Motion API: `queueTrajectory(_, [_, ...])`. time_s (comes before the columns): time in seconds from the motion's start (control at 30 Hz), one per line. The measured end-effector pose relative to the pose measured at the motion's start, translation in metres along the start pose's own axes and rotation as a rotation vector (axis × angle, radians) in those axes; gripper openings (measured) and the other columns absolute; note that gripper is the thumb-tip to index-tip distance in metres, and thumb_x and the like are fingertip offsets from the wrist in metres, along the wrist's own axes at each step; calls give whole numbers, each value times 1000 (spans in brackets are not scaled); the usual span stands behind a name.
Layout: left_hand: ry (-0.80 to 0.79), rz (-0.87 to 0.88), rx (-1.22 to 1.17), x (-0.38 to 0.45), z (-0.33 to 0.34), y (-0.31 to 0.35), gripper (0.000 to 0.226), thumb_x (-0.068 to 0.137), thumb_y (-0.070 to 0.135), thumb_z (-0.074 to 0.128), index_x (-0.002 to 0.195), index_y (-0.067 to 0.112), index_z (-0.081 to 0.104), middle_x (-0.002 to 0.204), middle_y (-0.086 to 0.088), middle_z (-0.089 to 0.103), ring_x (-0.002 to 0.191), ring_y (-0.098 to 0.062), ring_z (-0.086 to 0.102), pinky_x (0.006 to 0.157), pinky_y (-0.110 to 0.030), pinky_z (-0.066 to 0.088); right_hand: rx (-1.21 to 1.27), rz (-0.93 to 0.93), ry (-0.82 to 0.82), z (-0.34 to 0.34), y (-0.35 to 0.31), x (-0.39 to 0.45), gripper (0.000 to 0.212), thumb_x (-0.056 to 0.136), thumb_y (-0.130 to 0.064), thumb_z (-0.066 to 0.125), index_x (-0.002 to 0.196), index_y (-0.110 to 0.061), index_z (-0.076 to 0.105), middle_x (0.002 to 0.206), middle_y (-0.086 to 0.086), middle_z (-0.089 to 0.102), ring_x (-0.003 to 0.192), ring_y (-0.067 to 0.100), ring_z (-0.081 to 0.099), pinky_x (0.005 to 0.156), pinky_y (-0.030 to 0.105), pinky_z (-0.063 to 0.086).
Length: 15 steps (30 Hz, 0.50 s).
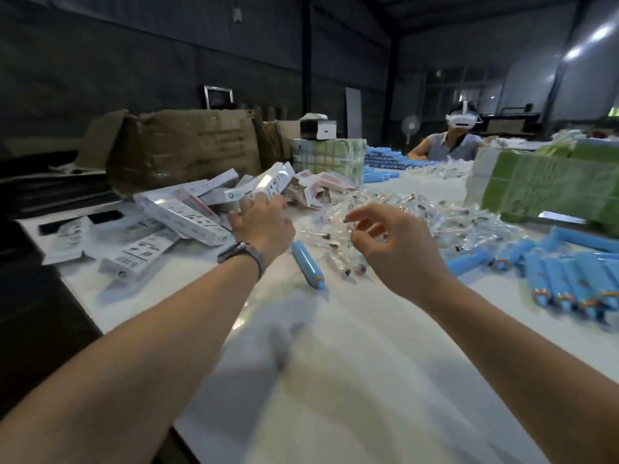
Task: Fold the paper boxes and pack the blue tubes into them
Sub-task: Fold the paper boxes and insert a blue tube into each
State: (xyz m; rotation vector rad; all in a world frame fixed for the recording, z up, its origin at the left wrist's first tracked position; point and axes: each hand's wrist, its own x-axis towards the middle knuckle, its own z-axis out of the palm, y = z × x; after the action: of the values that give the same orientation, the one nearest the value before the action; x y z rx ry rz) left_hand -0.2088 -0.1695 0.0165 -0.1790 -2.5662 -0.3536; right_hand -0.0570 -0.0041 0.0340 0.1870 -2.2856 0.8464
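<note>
A heap of white paper boxes [187,212] lies on the left of the white table [351,363]. My left hand [264,222] reaches to the heap's right edge, its fingers among the boxes; whether it holds one is hidden. My right hand [392,242] hovers with loosely curled fingers over a pile of small clear plastic packets [418,212] and holds nothing. One blue tube [307,261] with an orange tip lies on the table between my wrists. Several more blue tubes [569,276] lie at the right.
A large brown carton [187,145] stands behind the boxes. Green printed stacks [549,189] sit at the right, a wrapped bundle [328,159] at the back. A person wearing a headset [459,142] sits across the table. The table's left edge drops off near the boxes.
</note>
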Motion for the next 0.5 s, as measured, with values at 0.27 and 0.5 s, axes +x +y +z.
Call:
queueTrajectory(0.27, [-281,-193,241,21,28,-90,42,105,24,30,145,20,42,151,-13,37,140,-41,26,111,-65,26,31,-17,-23,0,-3,-2,21,87,-14,66,105,-23,71,91,-6,66,84,12,61,80,29,49])
queueTrajectory(0.5, [-138,-311,-53,18,26,-95,32,99,22,49,130,15,52,137,-22,44,120,-48,47,101,-57,42,-6,-3,-16,-1,1,-7,22,86,-13,67,105,-23,72,95,-5,66,84,11,61,83,31,49])
